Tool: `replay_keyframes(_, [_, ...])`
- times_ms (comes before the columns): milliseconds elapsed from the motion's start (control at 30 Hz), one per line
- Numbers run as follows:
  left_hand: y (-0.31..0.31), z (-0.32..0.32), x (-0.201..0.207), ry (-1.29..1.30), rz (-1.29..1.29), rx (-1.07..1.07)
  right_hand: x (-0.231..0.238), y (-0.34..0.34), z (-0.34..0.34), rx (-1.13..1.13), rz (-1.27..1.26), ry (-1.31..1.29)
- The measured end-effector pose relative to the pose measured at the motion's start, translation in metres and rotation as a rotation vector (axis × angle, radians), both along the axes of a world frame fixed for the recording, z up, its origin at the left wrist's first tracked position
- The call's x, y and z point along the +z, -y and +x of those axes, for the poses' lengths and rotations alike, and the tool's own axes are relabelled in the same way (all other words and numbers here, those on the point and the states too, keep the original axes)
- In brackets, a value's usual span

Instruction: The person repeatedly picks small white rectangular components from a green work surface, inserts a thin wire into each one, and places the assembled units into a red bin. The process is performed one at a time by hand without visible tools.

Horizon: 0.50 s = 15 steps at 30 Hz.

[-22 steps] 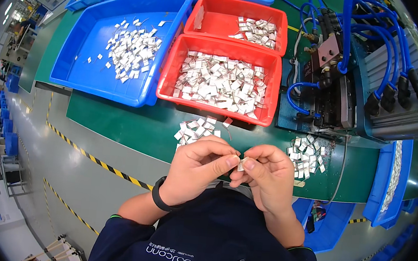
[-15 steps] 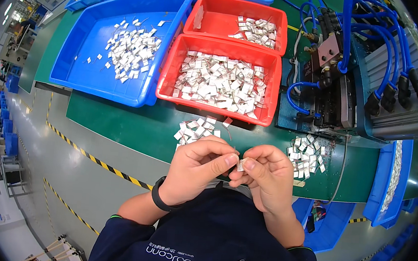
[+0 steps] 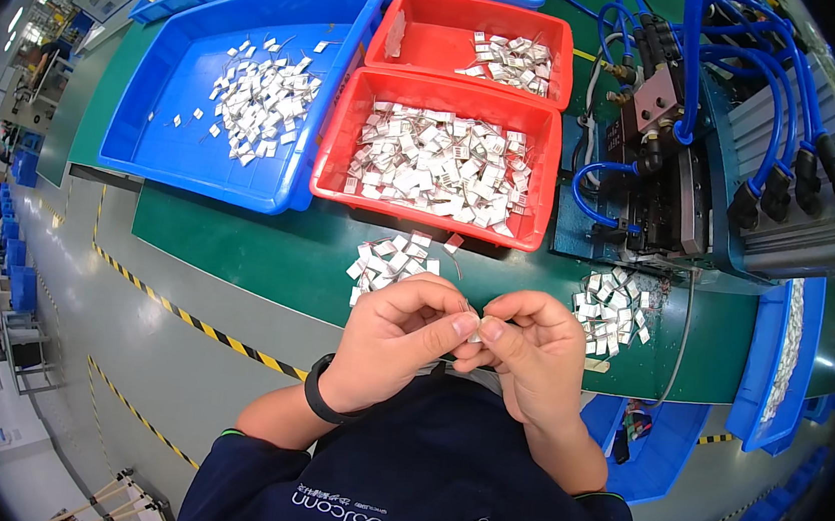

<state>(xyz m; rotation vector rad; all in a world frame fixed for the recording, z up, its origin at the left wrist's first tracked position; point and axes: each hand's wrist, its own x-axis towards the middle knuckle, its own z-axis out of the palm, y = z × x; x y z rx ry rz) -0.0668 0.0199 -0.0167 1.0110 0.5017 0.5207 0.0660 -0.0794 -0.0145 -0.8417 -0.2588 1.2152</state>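
My left hand (image 3: 400,334) and my right hand (image 3: 538,363) meet thumb to thumb above the near edge of the green table. Between the fingertips of both is a small white connector (image 3: 475,338), almost covered by the thumbs, with what looks like a thin wire at its upper end. Both hands are closed in a pinch. Just beyond my left hand lies a loose pile of white connectors (image 3: 395,261) with short wires. A second pile of connectors (image 3: 613,307) is to the right of my right hand.
Behind the hands stand a red bin (image 3: 422,217) full of connectors, another red bin (image 3: 399,33), and a large blue bin (image 3: 181,57) at left. A machine (image 3: 681,185) with blue air hoses occupies the right. A narrow blue tray (image 3: 756,394) sits at far right.
The thumbs have drawn closer together, and the connector between them shows less than before. The piles and bins look the same.
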Motion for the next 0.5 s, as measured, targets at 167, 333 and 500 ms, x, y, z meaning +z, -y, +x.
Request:
replay_keyframes(167, [-0.0001, -0.0003, -0.0004, -0.004, -0.012, 0.006, -0.0011, 0.0004, -0.0002, 0.005, 0.018, 0.015])
replay_keyframes(333, [-0.0006, -0.0011, 0.0, 0.009, -0.044, -0.003, -0.0009, 0.0001, -0.0012, -0.004, 0.011, 0.02])
replay_keyframes(500, [0.0002, -0.0008, 0.001, -0.013, -0.054, -0.002, 0.0002, 0.0008, -0.0012, -0.016, 0.022, 0.048])
